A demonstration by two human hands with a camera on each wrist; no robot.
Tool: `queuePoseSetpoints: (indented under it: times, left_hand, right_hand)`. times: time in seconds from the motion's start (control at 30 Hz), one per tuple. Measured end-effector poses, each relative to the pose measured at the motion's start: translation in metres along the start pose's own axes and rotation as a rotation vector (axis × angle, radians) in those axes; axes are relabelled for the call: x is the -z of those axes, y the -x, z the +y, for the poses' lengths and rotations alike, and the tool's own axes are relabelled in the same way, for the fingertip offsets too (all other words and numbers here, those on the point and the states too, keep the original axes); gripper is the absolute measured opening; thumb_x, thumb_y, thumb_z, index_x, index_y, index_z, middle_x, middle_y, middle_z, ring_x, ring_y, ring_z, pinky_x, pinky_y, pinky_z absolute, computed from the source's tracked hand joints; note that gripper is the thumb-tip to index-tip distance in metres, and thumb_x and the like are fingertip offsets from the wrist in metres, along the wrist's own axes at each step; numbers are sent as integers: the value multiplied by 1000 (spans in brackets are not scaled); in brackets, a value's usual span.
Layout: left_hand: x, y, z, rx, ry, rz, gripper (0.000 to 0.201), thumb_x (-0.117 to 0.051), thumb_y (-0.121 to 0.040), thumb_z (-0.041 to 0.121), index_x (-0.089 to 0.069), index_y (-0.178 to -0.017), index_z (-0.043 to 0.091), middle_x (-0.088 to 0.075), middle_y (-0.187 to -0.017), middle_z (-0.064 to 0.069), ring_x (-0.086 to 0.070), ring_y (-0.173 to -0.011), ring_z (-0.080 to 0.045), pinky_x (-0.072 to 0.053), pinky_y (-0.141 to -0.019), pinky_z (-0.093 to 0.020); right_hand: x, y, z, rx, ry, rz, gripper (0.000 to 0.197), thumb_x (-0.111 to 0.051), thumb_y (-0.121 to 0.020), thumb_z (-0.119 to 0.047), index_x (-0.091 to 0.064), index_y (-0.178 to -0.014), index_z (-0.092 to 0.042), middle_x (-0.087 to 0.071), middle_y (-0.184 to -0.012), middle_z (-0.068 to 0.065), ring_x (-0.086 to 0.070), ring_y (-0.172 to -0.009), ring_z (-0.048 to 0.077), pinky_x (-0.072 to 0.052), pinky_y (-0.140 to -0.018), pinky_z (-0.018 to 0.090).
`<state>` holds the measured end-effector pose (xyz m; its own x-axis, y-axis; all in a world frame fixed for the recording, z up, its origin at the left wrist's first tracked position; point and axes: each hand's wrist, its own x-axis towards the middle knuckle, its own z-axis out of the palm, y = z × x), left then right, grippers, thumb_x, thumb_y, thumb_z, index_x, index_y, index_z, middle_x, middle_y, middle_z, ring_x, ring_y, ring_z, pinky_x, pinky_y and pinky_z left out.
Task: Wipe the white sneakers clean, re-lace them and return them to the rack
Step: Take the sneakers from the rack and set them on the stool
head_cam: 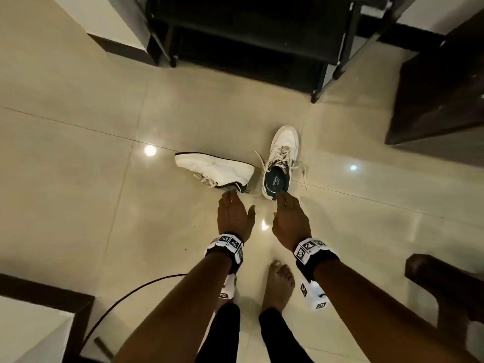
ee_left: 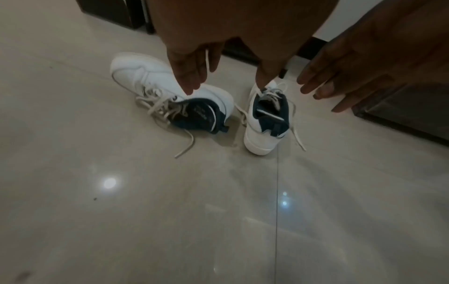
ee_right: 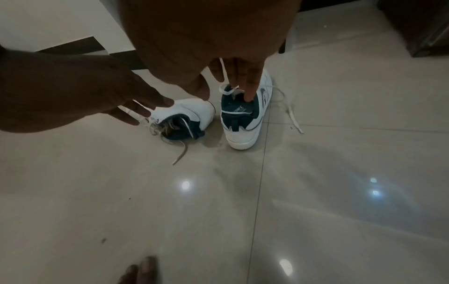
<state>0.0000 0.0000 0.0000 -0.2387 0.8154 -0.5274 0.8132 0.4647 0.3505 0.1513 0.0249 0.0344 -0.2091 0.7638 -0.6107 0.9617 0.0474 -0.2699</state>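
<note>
Both hands reach down toward the pair of white sneakers on the tiled floor. The left hand (head_cam: 234,215) hangs with straight, relaxed fingers just over the heel of the tipped sneaker (head_cam: 213,169), which lies on its side with its sole turned toward the black shoe rack (head_cam: 251,45); it holds nothing. The right hand (head_cam: 290,220) is likewise spread and holds nothing, its fingers (ee_right: 250,92) pointing into the dark blue collar of the upright sneaker (head_cam: 281,163) (whether a fingertip actually touches the lining cannot be told from the wrist view).

The two shoes sit near each other, heels toward the person, well in front of the rack. Their laces (ee_left: 155,107) are loose and trail onto the floor (head_cam: 78,153). No cloth or wipe shows in any view.

Judging by this, the step in hand is the very first one: picking the shoes up for cleaning, with wiping and re-lacing not yet done. The next move seems to call for each hand to close on a heel collar and lift, minding the trailing lace ends so they do not snag or get stepped on by the bare foot (head_cam: 279,284) close behind.
</note>
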Motion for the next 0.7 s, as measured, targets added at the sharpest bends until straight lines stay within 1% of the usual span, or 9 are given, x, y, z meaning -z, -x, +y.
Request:
queuePoseSetpoints:
  times: [0.13, 0.23, 0.3, 0.37, 0.4, 0.47, 0.53, 0.63, 0.7]
  left_hand:
    - [-52, -40, -14, 207, 156, -29, 76, -65, -94, 39, -33, -149, -2, -46, -142, -21, -45, -130, -37, -38, -105, -42]
    - [-79, -62, -17, 309, 286, 29, 77, -70, -91, 42, -37, -145, -2, -51, -137, -22, -48, -127, -38, -40, -102, -45]
    - [-95, -78, -20, 352, 389, 89, 70, -75, -85, 43, -48, -134, -1, -57, -130, -20, -53, -122, -37, -44, -98, -44]
    - [-103, -93, -22, 376, 481, 154, 61, -80, -77, 48, -61, -116, 5, -65, -116, -12, -61, -112, -32, -51, -93, -43]
    - [-105, -100, -23, 385, 534, 195, 55, -81, -74, 50, -66, -106, 9, -69, -107, -7, -64, -105, -28, -53, -91, -40]
    - [-109, -111, -25, 381, 618, 251, 45, -81, -73, 52, -72, -93, 12, -74, -94, -1, -68, -94, -22, -54, -90, -35]
    - [-110, -116, -25, 398, 666, 277, 44, -83, -75, 48, -73, -96, 10, -75, -95, -2, -69, -96, -22, -53, -90, -33]
    - [-113, -114, -25, 408, 644, 277, 45, -81, -80, 41, -70, -104, 5, -75, -100, -7, -69, -100, -27, -54, -91, -37]
    - [-104, -110, -23, 422, 596, 261, 48, -79, -84, 35, -62, -115, 2, -73, -106, -11, -69, -104, -30, -53, -89, -37]
  right_hand:
    - [-36, -54, 14, 15, 55, 8, 74, -63, -84, -6, -33, -151, -2, -35, -156, 17, -40, -138, 33, -49, -98, 41]
    - [-56, -81, 22, -26, 125, -15, 76, -66, -82, -6, -33, -150, 0, -37, -153, 18, -44, -133, 35, -51, -90, 42]
    - [-67, -91, 26, -64, 172, -68, 81, -68, -84, -11, -27, -153, 1, -29, -159, 18, -39, -139, 34, -53, -82, 42]
    - [-79, -98, 30, -77, 206, -89, 90, -69, -86, -15, -17, -157, 0, -17, -165, 17, -32, -145, 32, -56, -73, 40]
    - [-85, -103, 32, -65, 236, -81, 90, -69, -86, -14, -16, -157, 1, -18, -165, 19, -34, -144, 33, -56, -69, 39]
    - [-90, -109, 34, -40, 296, -53, 78, -66, -82, -7, -32, -152, 5, -37, -155, 25, -51, -131, 36, -57, -60, 37]
    - [-89, -113, 36, -3, 352, -5, 66, -64, -73, -2, -52, -138, 7, -61, -128, 26, -67, -102, 34, -55, -49, 33]
    - [-87, -110, 36, 1, 382, 48, 62, -61, -67, -2, -62, -128, 5, -69, -98, 21, -69, -76, 29, -50, -43, 29]
    - [-81, -105, 34, -14, 377, 16, 65, -65, -71, -2, -56, -135, 4, -68, -101, 20, -69, -80, 31, -52, -47, 32]
